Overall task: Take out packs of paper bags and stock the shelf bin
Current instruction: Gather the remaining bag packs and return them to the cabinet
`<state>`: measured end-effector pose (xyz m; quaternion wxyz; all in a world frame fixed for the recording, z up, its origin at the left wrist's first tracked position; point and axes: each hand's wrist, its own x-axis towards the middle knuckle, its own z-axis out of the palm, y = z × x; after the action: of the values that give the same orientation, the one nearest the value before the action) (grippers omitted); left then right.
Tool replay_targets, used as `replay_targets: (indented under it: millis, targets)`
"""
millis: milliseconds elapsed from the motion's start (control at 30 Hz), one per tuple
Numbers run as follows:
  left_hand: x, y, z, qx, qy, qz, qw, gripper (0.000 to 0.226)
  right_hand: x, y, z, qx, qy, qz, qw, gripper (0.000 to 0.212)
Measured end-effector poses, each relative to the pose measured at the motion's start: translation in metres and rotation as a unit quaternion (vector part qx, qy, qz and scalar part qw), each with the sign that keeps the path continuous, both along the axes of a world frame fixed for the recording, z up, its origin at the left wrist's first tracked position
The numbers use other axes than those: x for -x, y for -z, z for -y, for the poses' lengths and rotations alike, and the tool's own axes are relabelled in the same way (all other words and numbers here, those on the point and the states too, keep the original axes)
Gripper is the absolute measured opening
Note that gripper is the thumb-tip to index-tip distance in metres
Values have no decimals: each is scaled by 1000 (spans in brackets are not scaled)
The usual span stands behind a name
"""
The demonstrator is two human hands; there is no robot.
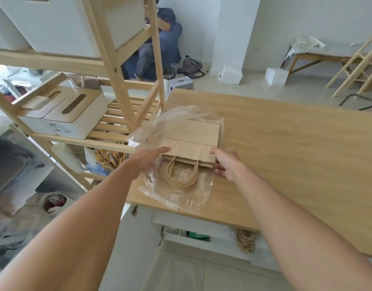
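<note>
A stack of brown paper bags (191, 141) with twisted handles (182, 175) lies on the wooden table (286, 154), half inside a clear plastic wrapper (181, 194). My left hand (147, 160) grips the wrapper's left side beside the stack. My right hand (227, 162) pinches the stack's near right corner, thumb on top and fingers below. A large white bin (61, 24) sits on the upper level of the wooden shelf (118, 80) at left.
Two white boxes with slotted wooden lids (61, 116) stand on the middle shelf. Paper cups (65, 156) and a cup of packets (105, 159) sit lower down. A person (157, 45) crouches behind the shelf. More handles (247, 240) hang under the table.
</note>
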<state>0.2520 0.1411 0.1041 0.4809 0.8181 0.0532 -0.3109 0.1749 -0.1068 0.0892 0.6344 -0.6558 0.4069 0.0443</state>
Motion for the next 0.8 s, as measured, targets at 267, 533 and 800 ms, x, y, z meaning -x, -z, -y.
replay_targets:
  millis: [267, 533, 800]
  targets:
    - [16, 5, 3, 60, -29, -47, 997, 51, 37, -12, 24, -124, -34, -2, 992, 27]
    - [92, -8, -23, 146, 39, -110, 982, 36, 127, -27, 2, -113, -11, 11, 993, 30]
    - [233, -10, -110, 110, 61, -141, 982, 39, 276, -35, -59, -144, -66, -17, 987, 38]
